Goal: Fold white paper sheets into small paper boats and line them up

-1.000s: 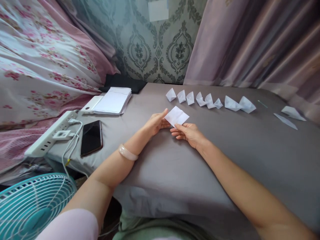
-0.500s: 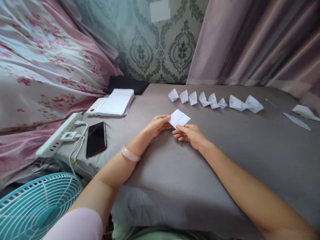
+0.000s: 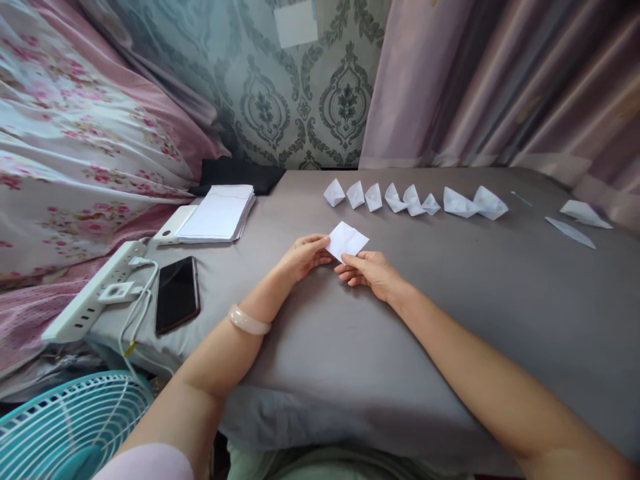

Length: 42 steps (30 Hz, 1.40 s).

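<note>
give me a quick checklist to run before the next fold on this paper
1. Both hands on the paper: left hand and right hand pinch the white paper: ok.
2. Paper lifted off the grey surface: cannot tell.
3. Edges lined up: cannot tell.
4. Row of folded pieces apart from the hands: ok.
5. Paper stack and phone out of the way on the left: ok.

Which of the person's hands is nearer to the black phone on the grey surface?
Left. The left hand holds the small white paper on the side toward the black phone. The right hand holds the paper's other side, farther from the phone.
</note>
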Available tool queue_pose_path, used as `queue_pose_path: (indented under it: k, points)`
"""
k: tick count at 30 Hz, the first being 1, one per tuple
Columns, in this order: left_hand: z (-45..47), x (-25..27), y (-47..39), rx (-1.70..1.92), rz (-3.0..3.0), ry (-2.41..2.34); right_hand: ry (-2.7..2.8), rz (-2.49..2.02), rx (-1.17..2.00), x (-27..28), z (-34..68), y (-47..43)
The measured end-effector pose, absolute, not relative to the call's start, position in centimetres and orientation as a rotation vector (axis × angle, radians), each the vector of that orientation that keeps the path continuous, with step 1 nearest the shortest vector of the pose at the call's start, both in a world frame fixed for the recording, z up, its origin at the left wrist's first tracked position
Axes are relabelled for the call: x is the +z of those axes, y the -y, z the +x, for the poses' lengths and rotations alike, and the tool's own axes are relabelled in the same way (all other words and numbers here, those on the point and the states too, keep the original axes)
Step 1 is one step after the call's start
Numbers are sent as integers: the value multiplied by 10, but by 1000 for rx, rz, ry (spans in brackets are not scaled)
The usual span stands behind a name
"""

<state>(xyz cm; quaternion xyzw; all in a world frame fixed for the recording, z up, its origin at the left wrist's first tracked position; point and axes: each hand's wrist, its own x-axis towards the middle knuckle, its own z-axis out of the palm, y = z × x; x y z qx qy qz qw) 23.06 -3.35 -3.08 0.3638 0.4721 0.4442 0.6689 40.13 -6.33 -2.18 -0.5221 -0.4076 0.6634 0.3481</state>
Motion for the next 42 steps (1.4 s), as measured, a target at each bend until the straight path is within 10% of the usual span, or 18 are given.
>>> queue_pose_path:
  k: [15, 22, 42]
  points:
    - [243, -37, 25, 1002, 913, -1161, 1305, -1534, 1818, -10, 422, 61]
    - [248, -47, 29, 1030, 1356, -1469, 1973, -1348, 528, -8, 450, 52]
    - [196, -30, 38, 688, 2127, -1186, 2438, -1201, 423, -37, 433, 37]
